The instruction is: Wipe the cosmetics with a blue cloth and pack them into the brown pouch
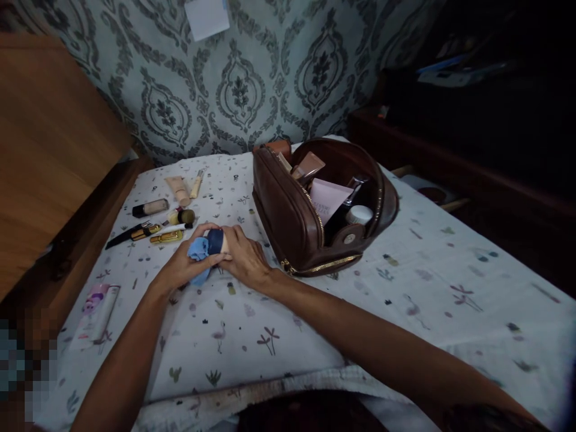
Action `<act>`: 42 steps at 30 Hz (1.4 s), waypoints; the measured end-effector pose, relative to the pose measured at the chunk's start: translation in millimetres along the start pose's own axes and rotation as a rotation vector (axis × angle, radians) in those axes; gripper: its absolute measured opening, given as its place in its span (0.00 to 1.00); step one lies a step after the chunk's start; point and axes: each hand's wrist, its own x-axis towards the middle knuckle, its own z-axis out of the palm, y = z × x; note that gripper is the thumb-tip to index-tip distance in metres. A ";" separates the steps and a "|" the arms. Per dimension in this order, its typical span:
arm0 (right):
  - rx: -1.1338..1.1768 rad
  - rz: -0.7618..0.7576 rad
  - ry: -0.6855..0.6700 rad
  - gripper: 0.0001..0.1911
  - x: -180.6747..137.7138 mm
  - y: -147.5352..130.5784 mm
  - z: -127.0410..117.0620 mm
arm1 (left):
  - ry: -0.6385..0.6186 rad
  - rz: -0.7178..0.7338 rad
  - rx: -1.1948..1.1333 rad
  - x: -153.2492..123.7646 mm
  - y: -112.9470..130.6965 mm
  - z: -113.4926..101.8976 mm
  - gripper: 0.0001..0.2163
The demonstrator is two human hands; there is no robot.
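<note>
Both hands meet over the patterned sheet, just left of the brown cosmetic bag [283, 213]. My left hand [176, 267] is closed around a light blue cloth [198, 249], pressing it to a small container with a dark blue band or cap [215, 241]. From the other side, my right hand [245, 255] grips the container's pale end; its fingers partly hide it. The bag is unzipped, with a pink tube [330, 197], a brown tube [309, 165] and a white-lidded jar [359, 214] inside.
Beyond my left hand lie a foundation bottle [150, 207], a beige tube [178, 190], a brush [182, 216], gold tubes [165, 237] and a black pencil-like item [126, 234]. Pink-and-white packages [96, 315] lie near left. A wooden panel [49, 144] borders the left side; patterned wallpaper [240, 90] stands behind.
</note>
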 end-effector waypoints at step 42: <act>1.132 0.067 -0.325 0.45 5.4 -3.5 -0.4 | 0.102 -0.108 -0.268 -5.8 -1.1 -13.8 0.26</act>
